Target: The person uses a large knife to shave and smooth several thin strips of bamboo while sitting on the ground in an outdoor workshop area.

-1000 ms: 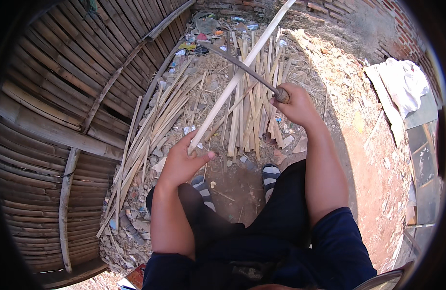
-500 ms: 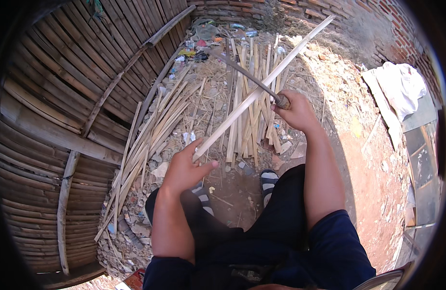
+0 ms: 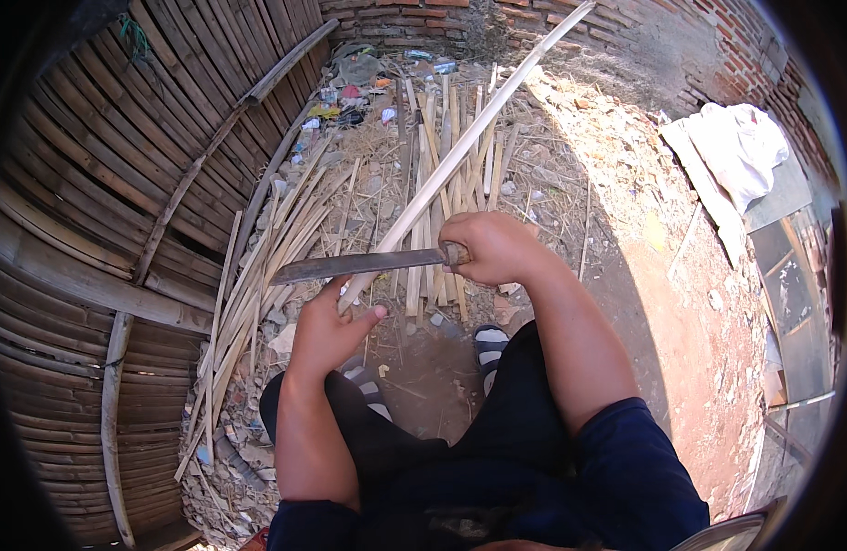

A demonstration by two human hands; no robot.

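My left hand (image 3: 324,331) holds the near end of a long, pale bamboo strip (image 3: 469,140), its thumb standing away from the strip. From there the strip slants up and to the right toward the brick wall. My right hand (image 3: 491,246) is wrapped round the handle of a machete (image 3: 350,265), hiding most of that handle. The dark, broad blade points left and lies across the strip just above my left fingers. Whether blade and strip touch, I cannot tell. Under the held strip, a pile of split bamboo strips (image 3: 423,220) lies on the ground.
More bamboo strips (image 3: 276,248) lie at the left along a slatted bamboo wall (image 3: 166,119). A brick wall (image 3: 616,50) closes the far side. Rubble and litter (image 3: 350,96) cover the far ground. A white cloth sack (image 3: 736,156) lies on boards at the right.
My right hand has moved left and down, bringing the machete from a diagonal near the strip's middle to nearly level across its near end. The view has shifted slightly.
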